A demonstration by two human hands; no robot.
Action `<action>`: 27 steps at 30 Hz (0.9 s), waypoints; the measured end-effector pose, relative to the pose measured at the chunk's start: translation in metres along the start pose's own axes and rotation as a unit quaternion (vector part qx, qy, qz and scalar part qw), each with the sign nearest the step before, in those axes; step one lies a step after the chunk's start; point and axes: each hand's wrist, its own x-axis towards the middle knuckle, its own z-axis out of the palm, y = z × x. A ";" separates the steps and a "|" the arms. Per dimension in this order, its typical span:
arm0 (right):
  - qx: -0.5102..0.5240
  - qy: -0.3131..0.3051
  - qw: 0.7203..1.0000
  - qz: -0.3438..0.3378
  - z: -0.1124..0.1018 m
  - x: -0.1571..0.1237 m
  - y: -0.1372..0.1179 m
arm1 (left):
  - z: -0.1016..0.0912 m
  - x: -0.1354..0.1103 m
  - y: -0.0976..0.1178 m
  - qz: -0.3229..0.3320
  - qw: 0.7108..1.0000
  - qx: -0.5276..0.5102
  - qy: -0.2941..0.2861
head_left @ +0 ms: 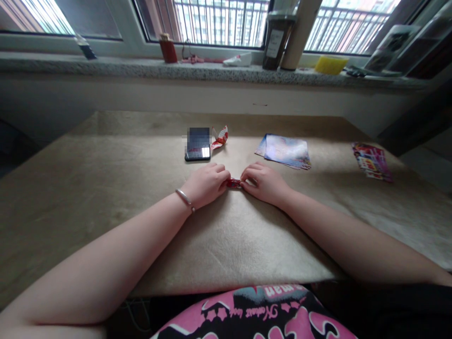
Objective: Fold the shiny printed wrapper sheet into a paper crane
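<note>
Both of my hands rest on the beige table [106, 188] near its middle, fingertips meeting. My left hand [206, 183], with a silver bangle on its wrist, is curled and pinches one end of a small red folded paper piece [233, 183]. My right hand [264, 181] is curled too and pinches the other end of it. Most of the red piece is hidden between the fingers.
A dark phone [198, 144] lies beyond my hands, beside a torn red-and-white wrapper [220, 137]. A stack of bluish paper sheets [285, 150] sits to the right, a pink printed sheet [371, 161] farther right. The windowsill [141, 68] holds a red cup, jar and yellow sponge.
</note>
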 end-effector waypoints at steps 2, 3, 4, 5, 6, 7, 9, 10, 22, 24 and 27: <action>-0.002 -0.001 1.000 0.002 0.000 0.000 0.000 | 0.003 0.000 -0.001 0.014 0.999 -0.044 0.016; -0.003 -0.001 1.000 0.003 0.000 0.000 0.000 | 0.004 0.001 -0.001 0.019 0.998 -0.064 0.021; -0.004 -0.001 1.000 0.003 0.000 0.000 0.000 | 0.004 0.001 -0.001 0.026 0.996 -0.080 0.024; -0.004 0.000 1.000 0.004 0.000 0.000 0.000 | 0.005 0.001 -0.001 0.035 0.995 -0.092 0.023; -0.003 0.002 1.000 0.005 0.000 0.000 0.000 | 0.005 0.001 -0.001 0.048 0.994 -0.100 0.020; -0.002 0.006 1.000 0.007 0.000 0.000 0.000 | 0.005 0.001 -0.001 0.063 0.992 -0.108 0.017; 0.003 0.013 1.000 0.014 0.000 0.000 0.000 | 0.004 0.001 0.000 0.083 0.989 -0.125 0.009; 0.009 0.014 1.000 0.021 -0.001 0.000 -0.001 | 0.004 0.001 0.000 0.086 0.987 -0.134 0.005; 0.128 0.005 0.989 0.079 0.002 0.000 -0.003 | 0.002 0.002 -0.002 -0.014 0.961 -0.275 -0.001; 0.133 0.007 0.988 0.081 0.003 0.000 -0.003 | 0.003 0.002 -0.003 -0.020 0.960 -0.278 0.003; 0.134 0.003 0.987 0.084 0.001 0.000 -0.004 | 0.003 0.003 -0.004 -0.016 0.965 -0.260 0.015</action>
